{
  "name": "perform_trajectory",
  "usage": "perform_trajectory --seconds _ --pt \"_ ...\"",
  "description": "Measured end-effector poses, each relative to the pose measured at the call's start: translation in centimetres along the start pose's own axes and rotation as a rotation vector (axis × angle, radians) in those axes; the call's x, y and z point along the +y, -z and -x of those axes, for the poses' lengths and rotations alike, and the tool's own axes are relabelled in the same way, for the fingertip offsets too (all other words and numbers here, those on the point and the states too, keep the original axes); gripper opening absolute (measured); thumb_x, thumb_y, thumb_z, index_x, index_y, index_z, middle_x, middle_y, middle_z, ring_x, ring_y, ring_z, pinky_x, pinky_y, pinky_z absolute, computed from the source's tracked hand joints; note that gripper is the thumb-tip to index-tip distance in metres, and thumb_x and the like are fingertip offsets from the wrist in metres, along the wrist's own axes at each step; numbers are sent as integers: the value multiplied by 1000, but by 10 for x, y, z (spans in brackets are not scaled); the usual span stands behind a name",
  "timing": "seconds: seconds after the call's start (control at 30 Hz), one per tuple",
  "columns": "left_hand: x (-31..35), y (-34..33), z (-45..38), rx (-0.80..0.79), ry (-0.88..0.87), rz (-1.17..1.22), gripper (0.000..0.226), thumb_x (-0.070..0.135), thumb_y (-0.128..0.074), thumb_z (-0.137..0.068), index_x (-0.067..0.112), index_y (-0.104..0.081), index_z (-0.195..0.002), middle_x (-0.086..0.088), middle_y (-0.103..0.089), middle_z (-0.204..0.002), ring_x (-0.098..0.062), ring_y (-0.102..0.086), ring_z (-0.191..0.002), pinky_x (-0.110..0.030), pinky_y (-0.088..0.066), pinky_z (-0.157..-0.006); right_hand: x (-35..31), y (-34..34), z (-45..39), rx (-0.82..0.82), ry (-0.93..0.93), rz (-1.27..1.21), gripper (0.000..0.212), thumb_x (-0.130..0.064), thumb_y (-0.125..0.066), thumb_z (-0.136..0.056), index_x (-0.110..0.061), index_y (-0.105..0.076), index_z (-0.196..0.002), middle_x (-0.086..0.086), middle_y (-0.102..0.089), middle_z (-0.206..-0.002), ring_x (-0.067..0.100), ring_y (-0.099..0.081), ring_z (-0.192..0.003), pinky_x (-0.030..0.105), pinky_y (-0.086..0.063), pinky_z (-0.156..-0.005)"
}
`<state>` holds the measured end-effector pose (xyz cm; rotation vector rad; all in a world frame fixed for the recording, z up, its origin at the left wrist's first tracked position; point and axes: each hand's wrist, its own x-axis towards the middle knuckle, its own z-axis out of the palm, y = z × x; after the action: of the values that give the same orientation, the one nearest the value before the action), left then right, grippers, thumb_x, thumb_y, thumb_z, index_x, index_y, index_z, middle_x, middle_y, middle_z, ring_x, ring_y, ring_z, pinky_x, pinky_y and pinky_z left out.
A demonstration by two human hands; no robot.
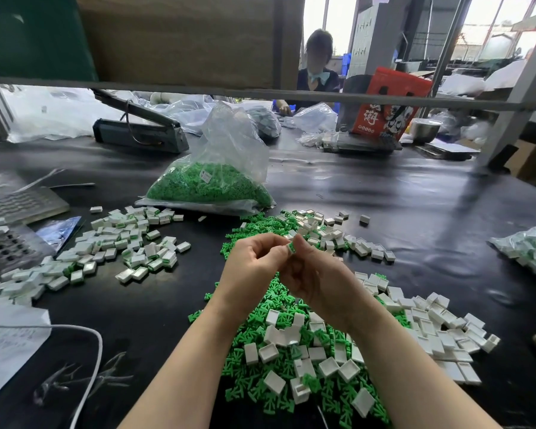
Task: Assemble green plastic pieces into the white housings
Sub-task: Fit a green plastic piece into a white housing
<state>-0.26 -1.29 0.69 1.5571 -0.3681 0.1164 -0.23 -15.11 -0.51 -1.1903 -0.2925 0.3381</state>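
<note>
While both hands [287,267] pinch one housing [291,247] with green showing, at 12 o'clock from the pile [291,366], a skewed press could jam the insert or drop it.

We see a black glossy bench [384,193]: loose green plastic pieces [260,379] at six o'clock, clear bag of green pieces [211,181] at twelve, white rectangular housings [112,246] at nine.

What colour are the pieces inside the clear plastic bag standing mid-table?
Green, seen through the clear plastic bag in the head view.
</note>
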Motion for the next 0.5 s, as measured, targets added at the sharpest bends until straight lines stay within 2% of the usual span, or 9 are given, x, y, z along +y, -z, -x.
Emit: perform_trajectory --seconds 0.17,0.27,0.4,0.5 --pt "1 0 1 -16 -6 -7 18 17 -53 -78 8 -69 -76 2 -64 -59 -11 -61 -59 -21 -50 -60 2 4 0 -4 24 126 55 -56 -61 -81 -3 -61 -99 0 -55 -67 12 -45 -61 27 -29 -58" --pt "2 0 1 -39 0 12 20 14 -52 -76 1 -66 -77 -10 -63 -57 -21 -61 -53 -27 -51 -56 2 4 0 24 51 189 60 -54 -62 -82 2 -63 -105 0 -55 -68 15 -42 -65 31 -26 -61" --pt "2 -1 0 -40 11 6 19 11 -51 -72 -4 -63 -76 -33 -59 -62 -29 -61 -51 -31 -52 -56 1 4 0 29 74 245 46 -49 -63 -84 -9 -69 -106 9 -54 -81 21 -43 -73 32 -31 -67" --pt "1 -2 -1 -37 26 0 20 11 -52 -71 -5 -63 -75 -32 -60 -62 -30 -62 -52 -32 -52 -57 1 5 1 17 81 256 33 -45 -59 -88 -16 -72 -99 2 -55 -74 17 -44 -69 32 -30 -64"
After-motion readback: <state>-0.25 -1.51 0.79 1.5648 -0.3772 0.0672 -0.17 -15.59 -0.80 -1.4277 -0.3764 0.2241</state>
